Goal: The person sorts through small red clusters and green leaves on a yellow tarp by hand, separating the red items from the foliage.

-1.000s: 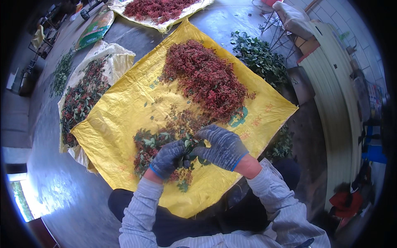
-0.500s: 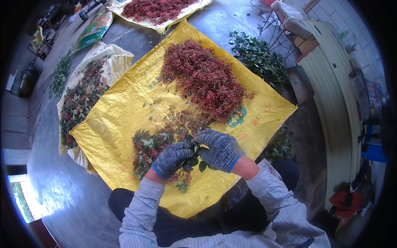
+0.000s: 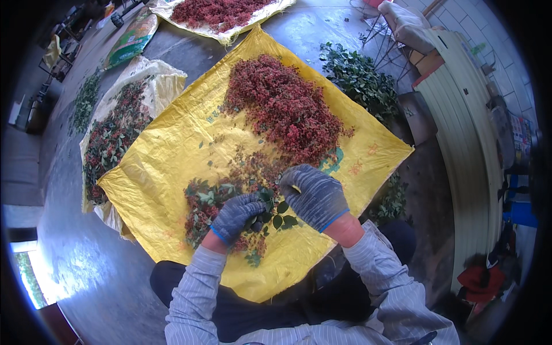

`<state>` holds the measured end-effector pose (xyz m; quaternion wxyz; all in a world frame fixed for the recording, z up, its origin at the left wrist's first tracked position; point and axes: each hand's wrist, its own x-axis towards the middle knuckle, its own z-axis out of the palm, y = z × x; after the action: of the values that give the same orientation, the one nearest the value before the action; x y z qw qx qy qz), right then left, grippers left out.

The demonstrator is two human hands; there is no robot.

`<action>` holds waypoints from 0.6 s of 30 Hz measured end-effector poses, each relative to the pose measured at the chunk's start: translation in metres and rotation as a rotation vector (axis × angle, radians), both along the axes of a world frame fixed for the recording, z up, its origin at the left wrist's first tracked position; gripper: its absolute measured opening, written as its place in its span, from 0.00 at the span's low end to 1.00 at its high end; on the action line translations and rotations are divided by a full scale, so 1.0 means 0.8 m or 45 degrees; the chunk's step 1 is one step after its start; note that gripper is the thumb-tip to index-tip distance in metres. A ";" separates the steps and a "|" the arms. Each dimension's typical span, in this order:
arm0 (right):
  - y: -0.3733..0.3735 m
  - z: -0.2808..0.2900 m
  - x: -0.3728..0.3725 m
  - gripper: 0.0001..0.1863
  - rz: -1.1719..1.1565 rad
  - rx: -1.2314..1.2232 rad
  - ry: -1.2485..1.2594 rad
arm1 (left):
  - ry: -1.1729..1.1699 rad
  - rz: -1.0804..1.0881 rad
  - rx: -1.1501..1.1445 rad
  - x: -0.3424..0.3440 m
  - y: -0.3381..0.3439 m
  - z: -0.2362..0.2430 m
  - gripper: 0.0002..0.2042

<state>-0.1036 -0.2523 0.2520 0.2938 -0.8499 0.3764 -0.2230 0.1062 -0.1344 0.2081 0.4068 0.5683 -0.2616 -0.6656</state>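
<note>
My left hand [image 3: 237, 218], in a grey knitted glove, is closed round a green leafy sprig [image 3: 282, 217] whose leaves stick out to the right. Just above and to the right of those leaves is my gloved right hand [image 3: 315, 196], its fingers curled together; what they hold, if anything, is hidden. Both hands are over a yellow woven sheet [image 3: 172, 155]. A large heap of red berry clusters [image 3: 282, 109] lies on its far part. Beside and beneath my left hand is a smaller pile of leafy, red-berried sprigs [image 3: 200, 210]. Loose berries [image 3: 250, 169] are scattered between the piles.
A white sack [image 3: 167, 73] with more berried sprigs [image 3: 115, 135] lies to the left. Cut green leaves [image 3: 359, 77] are heaped on the floor beyond the sheet's right edge. Long pale panels [image 3: 460, 126] stand at the right. Another white sheet [image 3: 227, 39] bears red berries at the back.
My right hand has moved up and right, away from my left hand. More of the sprig's leaves now show between them. My left hand has barely moved.
</note>
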 end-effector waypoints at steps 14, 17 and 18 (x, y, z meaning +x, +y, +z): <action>-0.038 0.031 -0.042 0.10 -0.330 -0.178 0.094 | -0.185 -0.304 -0.094 -0.202 0.039 -0.128 0.10; -0.038 0.025 -0.028 0.10 -0.300 -0.173 0.069 | -0.076 -0.657 -0.331 -0.291 0.072 -0.148 0.20; -0.038 0.025 -0.023 0.10 -0.291 -0.171 0.052 | -0.023 -0.781 -0.241 -0.302 0.078 -0.171 0.20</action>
<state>-0.1220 -0.2827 0.2721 0.2012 -0.8235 0.4610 -0.2624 -0.1355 -0.0718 0.0717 0.2360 0.4285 -0.4850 -0.7249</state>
